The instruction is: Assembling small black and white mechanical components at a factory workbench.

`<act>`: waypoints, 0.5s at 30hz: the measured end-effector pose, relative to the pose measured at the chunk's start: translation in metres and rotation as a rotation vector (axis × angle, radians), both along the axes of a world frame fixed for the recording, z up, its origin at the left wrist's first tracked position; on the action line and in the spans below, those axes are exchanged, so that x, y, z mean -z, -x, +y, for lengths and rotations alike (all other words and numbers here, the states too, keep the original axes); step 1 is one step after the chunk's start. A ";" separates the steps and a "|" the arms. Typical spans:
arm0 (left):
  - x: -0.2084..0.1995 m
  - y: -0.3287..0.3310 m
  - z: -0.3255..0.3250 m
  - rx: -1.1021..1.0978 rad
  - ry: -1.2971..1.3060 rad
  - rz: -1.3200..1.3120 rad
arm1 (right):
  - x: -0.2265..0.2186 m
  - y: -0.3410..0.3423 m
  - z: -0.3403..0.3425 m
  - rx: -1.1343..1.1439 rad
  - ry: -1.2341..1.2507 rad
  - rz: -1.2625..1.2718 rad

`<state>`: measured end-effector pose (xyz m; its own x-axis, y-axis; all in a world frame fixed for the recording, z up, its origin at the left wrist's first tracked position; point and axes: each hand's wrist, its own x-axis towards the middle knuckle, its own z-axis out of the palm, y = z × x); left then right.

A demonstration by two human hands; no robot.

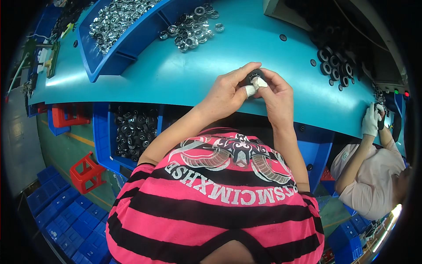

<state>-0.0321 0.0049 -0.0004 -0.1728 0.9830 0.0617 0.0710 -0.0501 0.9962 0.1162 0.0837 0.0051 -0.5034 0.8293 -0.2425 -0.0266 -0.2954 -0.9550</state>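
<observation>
Over the near edge of the turquoise table, both hands are closed around a small round black part (255,73), which looks like a small wheel or ring. My left hand (225,90) grips it from the left and my right hand (280,93) from the right. White coverings wrap both thumb tips, which press together on the part's near face. Fingers hide much of it, so its inner detail cannot be made out. Beyond my hands lies a loose pile of transparent round parts with dark centres (190,33).
A blue tray (124,48) of similar transparent parts stands at the back left. Black rings (336,66) lie at the right. Below the table edge are a blue bin (102,136) of black wheels and another blue bin (318,147). A co-worker's gloved hand (370,121) works at far right.
</observation>
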 end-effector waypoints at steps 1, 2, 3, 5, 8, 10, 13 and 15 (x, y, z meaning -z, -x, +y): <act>0.000 -0.001 0.000 -0.011 0.001 -0.008 | 0.000 0.001 0.000 0.009 0.035 0.038; 0.002 -0.002 0.001 -0.031 -0.032 0.042 | 0.001 0.002 0.001 0.020 0.069 0.076; 0.004 -0.004 0.001 -0.052 -0.066 0.092 | 0.002 0.003 0.002 0.030 0.059 0.082; 0.005 -0.006 0.001 -0.089 -0.102 0.192 | 0.007 0.003 0.003 0.050 0.039 0.094; 0.004 -0.010 0.001 -0.136 -0.131 0.308 | 0.010 0.002 0.002 0.071 -0.049 0.029; 0.008 -0.011 0.002 -0.162 -0.178 0.342 | 0.008 0.003 0.001 0.073 -0.090 0.022; 0.010 -0.010 0.001 -0.183 -0.197 0.394 | 0.010 0.004 0.000 0.084 -0.121 0.010; 0.011 -0.010 0.002 -0.187 -0.214 0.405 | 0.012 0.005 0.000 0.092 -0.136 0.000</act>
